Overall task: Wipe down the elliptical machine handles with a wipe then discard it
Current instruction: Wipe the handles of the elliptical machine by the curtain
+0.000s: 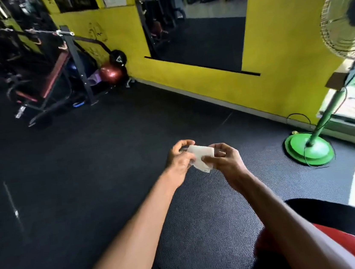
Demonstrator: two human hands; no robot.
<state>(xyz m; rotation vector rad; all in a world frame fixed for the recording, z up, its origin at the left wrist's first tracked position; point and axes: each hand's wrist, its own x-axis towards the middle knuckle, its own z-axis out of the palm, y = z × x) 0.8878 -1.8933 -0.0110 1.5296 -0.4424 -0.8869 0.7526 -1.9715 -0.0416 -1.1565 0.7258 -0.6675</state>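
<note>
White wipe [201, 157] — small, crumpled, partly folded — pinched between both hands above the dark rubber floor

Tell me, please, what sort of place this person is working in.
Most likely a gym: a padded weight bench in a rack stands at the left, a red exercise ball lies against the yellow wall, and a large wall mirror reflects more equipment.

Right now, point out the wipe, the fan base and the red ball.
wipe [201, 152], head view, middle of the white sheet
fan base [318, 153], head view, top of the green disc
red ball [110, 73], head view, its shiny front
</note>
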